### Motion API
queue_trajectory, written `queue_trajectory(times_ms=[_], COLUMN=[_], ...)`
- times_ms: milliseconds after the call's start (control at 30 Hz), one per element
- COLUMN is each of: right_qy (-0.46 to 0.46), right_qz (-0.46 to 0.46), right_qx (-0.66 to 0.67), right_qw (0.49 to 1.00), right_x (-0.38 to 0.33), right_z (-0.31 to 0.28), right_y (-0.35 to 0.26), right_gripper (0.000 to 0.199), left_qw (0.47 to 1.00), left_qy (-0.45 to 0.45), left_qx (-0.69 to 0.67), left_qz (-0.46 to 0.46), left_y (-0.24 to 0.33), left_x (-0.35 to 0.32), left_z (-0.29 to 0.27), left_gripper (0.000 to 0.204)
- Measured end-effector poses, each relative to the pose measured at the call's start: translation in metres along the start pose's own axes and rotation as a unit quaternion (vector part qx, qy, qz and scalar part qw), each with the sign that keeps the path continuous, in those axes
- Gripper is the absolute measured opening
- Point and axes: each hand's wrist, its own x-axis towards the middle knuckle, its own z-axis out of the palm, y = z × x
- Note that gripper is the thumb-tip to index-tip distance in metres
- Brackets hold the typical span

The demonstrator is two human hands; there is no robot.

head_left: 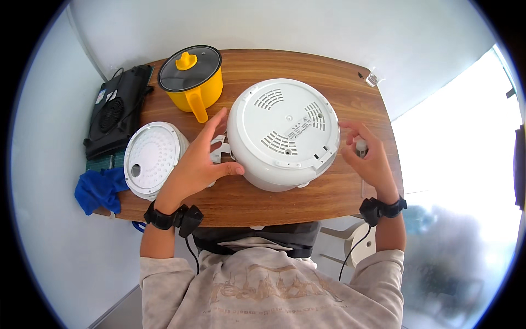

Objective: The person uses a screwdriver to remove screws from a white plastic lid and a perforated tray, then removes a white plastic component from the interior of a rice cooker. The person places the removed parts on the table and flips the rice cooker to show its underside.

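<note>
A white round appliance, like a rice cooker turned upside down, rests on the wooden table with its vented base facing up. My left hand is at its left side, thumb and fingers spread, the thumb tip at its wall. A white bracket-like piece shows between that hand and the appliance. On the right, my right hand is half curled with thumb and forefinger apart, fingertips close to the appliance's side. Under it shows a pale rounded handle end, with a thin shaft running toward me, partly hidden.
Left of the appliance lies a white round part with a dotted face. Behind it stands a yellow pot with a glass lid. A black device with a fan and a blue cloth are at the left. A small clear bag sits far right.
</note>
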Motion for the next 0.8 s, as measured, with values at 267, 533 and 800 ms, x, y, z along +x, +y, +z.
queue_trajectory(times_ms=[267,533,800], right_qy=[-0.087,-0.080,0.052], right_qz=[-0.046,0.036,0.017], right_qx=[-0.026,0.018,0.000], right_qw=[0.995,0.996,0.999], right_x=[0.000,0.013,0.020], right_z=[0.005,0.011,-0.028], right_y=[0.027,0.030,-0.004], right_gripper=[0.108,0.113,0.084], left_qw=[0.999,0.999,0.973], left_qy=[-0.022,0.031,0.087], left_qx=[-0.041,0.006,0.140], left_qz=[-0.025,0.022,0.165], left_y=[0.001,0.006,0.045], left_x=[0.003,0.015,0.058], left_z=[0.012,0.020,0.007], left_gripper=[0.132,0.128,0.129])
